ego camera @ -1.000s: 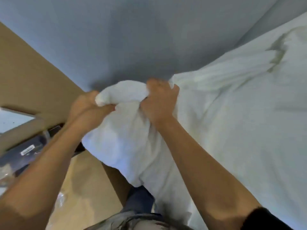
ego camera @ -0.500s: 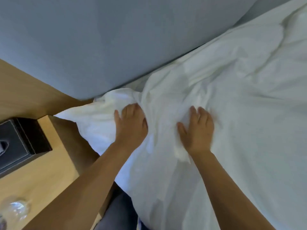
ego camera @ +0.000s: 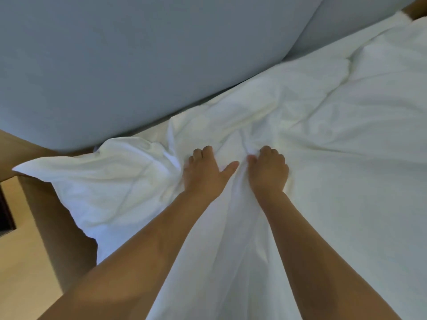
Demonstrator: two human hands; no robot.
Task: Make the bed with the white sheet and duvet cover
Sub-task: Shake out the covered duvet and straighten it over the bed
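Scene: A person is leaning over the head end of the bed, both bare forearms reaching onto the white duvet cover (ego camera: pixel 323 158), which is lying rumpled across the bed, right up against the grey padded headboard (ego camera: pixel 138 65).
Left hand (ego camera: pixel 205 174): It is pressing palm-down on the cloth, thumb splayed toward the other hand and fingertips bending into the fabric. Whether it is actually gripping cannot be told.
Right hand (ego camera: pixel 269 174): It is clenching a bunch of the cover, knuckles up, with creases fanning away from it.
Fold (ego camera: pixel 238 204): A raised ridge of cloth is running between the two hands and back toward the person.
Step in hand: The person appears to be settling and smoothing the cover's top end at the headboard; the near corner is not yet squared.
Next move: It is likely calling for the hands to spread apart and flatten the ridge, then to draw the loose corner back in line with the bed's edge. Soft cloth like this bunches easily, so an even pull is needed.
Pointing: The loose corner (ego camera: pixel 57 172) is jutting leftward past the bed's side, toward the wooden bedside surface (ego camera: pixel 20 262).
Long axis: The top edge is running along the headboard, from lower left to upper right. The rest is running out of view, so the longer side cannot be told.
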